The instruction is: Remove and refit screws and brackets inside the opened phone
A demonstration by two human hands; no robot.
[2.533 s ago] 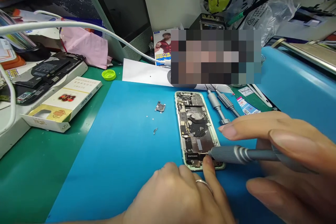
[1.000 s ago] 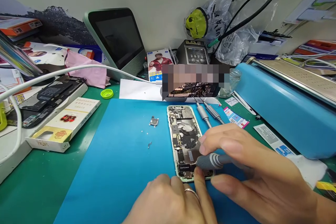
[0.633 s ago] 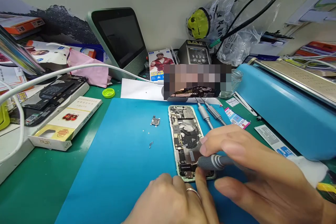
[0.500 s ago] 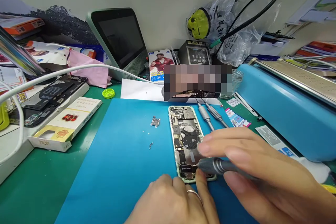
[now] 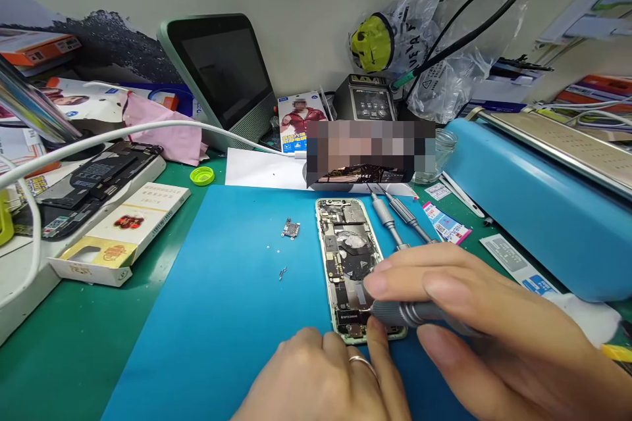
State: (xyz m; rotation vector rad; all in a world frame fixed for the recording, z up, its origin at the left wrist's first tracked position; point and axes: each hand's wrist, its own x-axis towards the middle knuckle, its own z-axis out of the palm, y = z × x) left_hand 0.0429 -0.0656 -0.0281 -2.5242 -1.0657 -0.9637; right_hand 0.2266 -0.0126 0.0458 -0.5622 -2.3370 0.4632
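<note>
An opened phone (image 5: 345, 243) with bare circuit parts lies lengthwise on the blue mat (image 5: 232, 302). My right hand (image 5: 494, 335) is closed round a grey screwdriver (image 5: 409, 312), whose tip rests on the phone's lower end. My left hand (image 5: 326, 375), a ring on one finger, lies curled at the phone's near end, with one fingertip pressed against the lower edge beside the screwdriver tip. A small loose part (image 5: 290, 229) and a few tiny screws (image 5: 281, 272) lie on the mat left of the phone.
Two more screwdrivers (image 5: 395, 220) lie right of the phone. A blue machine (image 5: 538, 210) fills the right side. On the left are a cigarette box (image 5: 123, 230), another opened phone (image 5: 83, 187) on a white tray, a white cable and a green cap (image 5: 201, 175). A tablet (image 5: 222, 79) leans at the back.
The view has pulled back from the earlier close-up. My right hand has shifted slightly on the screwdriver, fingers turning over it, with the tip kept on the phone's lower end. My left hand stays put.
</note>
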